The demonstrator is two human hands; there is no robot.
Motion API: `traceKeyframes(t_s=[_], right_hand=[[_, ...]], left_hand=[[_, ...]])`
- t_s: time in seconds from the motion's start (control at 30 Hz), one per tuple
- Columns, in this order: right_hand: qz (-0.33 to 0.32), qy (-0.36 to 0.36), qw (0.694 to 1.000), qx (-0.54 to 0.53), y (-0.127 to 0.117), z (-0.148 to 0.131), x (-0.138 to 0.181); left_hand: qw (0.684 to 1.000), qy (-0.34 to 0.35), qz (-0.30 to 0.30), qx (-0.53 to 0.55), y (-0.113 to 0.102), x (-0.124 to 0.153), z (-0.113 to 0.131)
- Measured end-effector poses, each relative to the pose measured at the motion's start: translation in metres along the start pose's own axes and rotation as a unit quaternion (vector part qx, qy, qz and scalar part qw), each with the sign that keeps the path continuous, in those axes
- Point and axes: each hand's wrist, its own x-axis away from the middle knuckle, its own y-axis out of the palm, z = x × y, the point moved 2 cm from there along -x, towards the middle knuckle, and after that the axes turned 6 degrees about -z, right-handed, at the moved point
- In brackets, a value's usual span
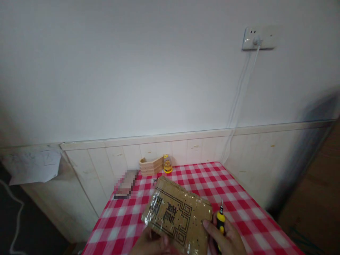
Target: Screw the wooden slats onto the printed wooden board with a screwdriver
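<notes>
At the bottom of the head view, both my hands hold a flat brown cardboard packet (177, 214) wrapped in clear plastic, printed with dark line patterns. My left hand (151, 244) grips its lower left edge from beneath, fingers curled. My right hand (225, 239) pinches the packet's right edge with the thumb and also holds a small yellow-and-black screwdriver (220, 219), whose tip points up.
A table with a red-and-white checked cloth (233, 198) stands against a white panelled wall. At its back lie a wooden holder (151, 165), a small yellow-based dome (167, 164) and a blurred flat object (126, 183). A wall socket (259, 37) with white cables hangs above.
</notes>
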Motion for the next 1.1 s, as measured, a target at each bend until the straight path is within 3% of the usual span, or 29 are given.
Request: traceKeyframes(t_s=[0.1, 0.2, 0.47, 0.57, 0.73, 0.83, 0.97, 1.1], right_hand=[[0.001, -0.003, 1.0, 0.021, -0.013, -0.012, -0.016], [-0.044, -0.011, 0.998, 0.041, -0.013, -0.017, -0.04], [-0.074, 0.011, 0.992, 0.106, -0.002, 0.0, -0.088], [-0.078, 0.013, 0.99, 0.119, -0.004, 0.002, -0.09], [-0.066, -0.011, 0.989, 0.131, -0.008, 0.001, -0.083], [-0.056, -0.048, 0.987, 0.145, -0.01, 0.002, -0.079], [-0.026, -0.072, 0.973, 0.217, -0.013, 0.009, -0.08], [-0.003, -0.099, 0.947, 0.306, -0.012, 0.012, -0.081]], left_hand=[[0.998, 0.028, 0.035, -0.051, -0.015, 0.009, 0.017], [0.989, 0.071, 0.043, -0.122, -0.03, 0.006, 0.029], [0.985, 0.061, 0.017, -0.162, -0.072, -0.027, 0.02], [0.98, 0.074, 0.04, -0.179, -0.076, -0.033, 0.017], [0.96, 0.082, 0.07, -0.259, -0.065, -0.033, 0.014], [0.923, 0.083, 0.127, -0.353, -0.059, -0.028, 0.017], [0.832, 0.088, 0.214, -0.504, -0.062, -0.024, 0.02], [0.787, 0.066, 0.212, -0.575, -0.07, -0.024, 0.014]])
